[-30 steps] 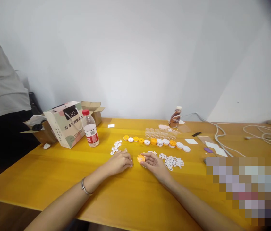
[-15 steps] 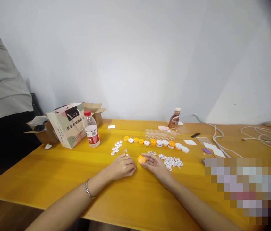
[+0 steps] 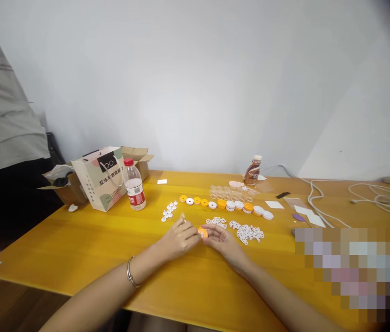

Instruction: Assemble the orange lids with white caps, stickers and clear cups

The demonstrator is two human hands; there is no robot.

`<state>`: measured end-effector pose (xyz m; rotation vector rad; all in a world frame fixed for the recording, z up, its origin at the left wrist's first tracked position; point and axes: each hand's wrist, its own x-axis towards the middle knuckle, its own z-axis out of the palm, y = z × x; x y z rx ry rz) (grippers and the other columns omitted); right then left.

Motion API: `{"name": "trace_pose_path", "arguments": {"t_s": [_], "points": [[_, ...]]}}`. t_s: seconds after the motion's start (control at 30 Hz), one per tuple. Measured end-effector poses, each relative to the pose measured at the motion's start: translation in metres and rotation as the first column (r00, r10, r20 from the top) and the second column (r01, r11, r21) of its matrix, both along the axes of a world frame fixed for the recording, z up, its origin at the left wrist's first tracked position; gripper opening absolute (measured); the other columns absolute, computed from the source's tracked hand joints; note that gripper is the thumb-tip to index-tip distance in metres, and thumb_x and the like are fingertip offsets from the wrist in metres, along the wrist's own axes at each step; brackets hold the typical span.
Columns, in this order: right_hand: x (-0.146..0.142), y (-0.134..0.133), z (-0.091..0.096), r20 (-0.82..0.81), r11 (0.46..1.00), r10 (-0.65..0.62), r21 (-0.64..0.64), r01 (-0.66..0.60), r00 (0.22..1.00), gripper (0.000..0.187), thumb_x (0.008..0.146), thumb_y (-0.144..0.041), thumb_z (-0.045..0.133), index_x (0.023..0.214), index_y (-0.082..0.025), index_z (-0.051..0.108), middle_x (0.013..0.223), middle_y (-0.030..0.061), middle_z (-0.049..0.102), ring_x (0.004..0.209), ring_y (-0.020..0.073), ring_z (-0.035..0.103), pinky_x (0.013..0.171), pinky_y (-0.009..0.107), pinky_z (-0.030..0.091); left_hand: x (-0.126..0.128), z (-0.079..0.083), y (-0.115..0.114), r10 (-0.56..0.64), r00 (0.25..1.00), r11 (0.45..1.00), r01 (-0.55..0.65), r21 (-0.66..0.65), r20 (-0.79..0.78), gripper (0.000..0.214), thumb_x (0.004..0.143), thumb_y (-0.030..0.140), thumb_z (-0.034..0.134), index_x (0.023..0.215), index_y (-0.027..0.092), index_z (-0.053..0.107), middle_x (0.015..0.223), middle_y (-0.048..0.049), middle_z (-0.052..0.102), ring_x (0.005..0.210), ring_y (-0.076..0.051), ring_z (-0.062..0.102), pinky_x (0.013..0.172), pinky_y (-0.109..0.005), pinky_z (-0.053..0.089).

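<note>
In front of me my right hand (image 3: 223,243) holds a small round orange disc (image 3: 202,232) by its right edge, between thumb and fingers. My left hand (image 3: 181,240) is closed, with its fingertips against the disc's left side; anything pinched in them is too small or hidden to make out. A tiny pale piece (image 3: 183,216) shows just beyond the left knuckles. Behind the right hand lie loose white perforated pieces (image 3: 250,234) and a smaller pile of them (image 3: 216,222). Small white knobbed discs (image 3: 169,211) sit beyond my left hand.
A row of orange and white rings (image 3: 230,205) runs across the table, with clear cups (image 3: 231,193) behind. A water bottle (image 3: 135,186), paper bag (image 3: 99,182) and cardboard box (image 3: 139,159) stand left. A brown bottle (image 3: 253,171) and white cables (image 3: 314,198) are right. Someone stands at left (image 3: 8,110).
My left hand has come right, and its fingertips now meet the orange disc. The disc has tilted slightly in my right hand. The view has shifted a little.
</note>
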<state>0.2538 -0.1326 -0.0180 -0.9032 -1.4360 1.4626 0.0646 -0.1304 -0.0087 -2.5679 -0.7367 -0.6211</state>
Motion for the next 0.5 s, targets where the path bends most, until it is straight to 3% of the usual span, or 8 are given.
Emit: {"name": "trace_pose_path", "arguments": {"t_s": [0.1,0.3,0.4,0.5], "points": [[0.002,0.001,-0.003,-0.024,0.999,0.005,-0.034,-0.006,1.000,0.035,0.060,-0.030,0.072,0.091,-0.021,0.059,0.077,-0.0001,0.064,0.071,0.0147,0.060,0.077,0.033,0.045,0.001,0.003,-0.002,0.001,0.999,1.000,-0.001,-0.004,-0.032,0.020,0.089,0.017,0.035,0.096,0.019,0.054,0.084,-0.0045,0.059,0.078,-0.016,0.047,0.075,-0.034,0.032],[0.002,0.001,-0.007,-0.072,0.995,0.024,-0.095,-0.031,0.997,0.034,0.060,-0.023,0.072,0.092,-0.021,0.058,0.077,-0.0007,0.063,0.071,0.0135,0.059,0.076,0.031,0.044,0.002,0.007,-0.005,-0.035,0.999,0.989,0.029,-0.145,-0.039,0.020,0.087,0.018,0.038,0.094,0.022,0.057,0.093,-0.0035,0.059,0.086,-0.017,0.047,0.076,-0.033,0.032],[0.001,0.003,-0.006,-0.102,0.994,0.028,-0.098,-0.039,0.994,0.035,0.061,-0.024,0.071,0.093,-0.021,0.057,0.078,-0.0001,0.063,0.072,0.0134,0.059,0.076,0.030,0.044,-0.005,0.011,0.000,-0.037,0.994,0.972,0.059,-0.226,0.102,0.021,0.086,0.020,0.041,0.099,0.024,0.058,0.092,-0.0035,0.059,0.086,-0.016,0.049,0.078,-0.031,0.033],[0.003,0.005,-0.005,-0.098,0.996,0.022,-0.089,-0.031,0.995,0.036,0.062,-0.026,0.071,0.095,-0.021,0.056,0.082,0.0012,0.063,0.075,0.0140,0.059,0.076,0.030,0.044,-0.019,0.018,0.011,0.042,0.960,0.941,0.055,-0.335,0.276,0.020,0.086,0.023,0.042,0.097,0.021,0.059,0.090,-0.0045,0.060,0.085,-0.015,0.051,0.078,-0.028,0.035]]}}
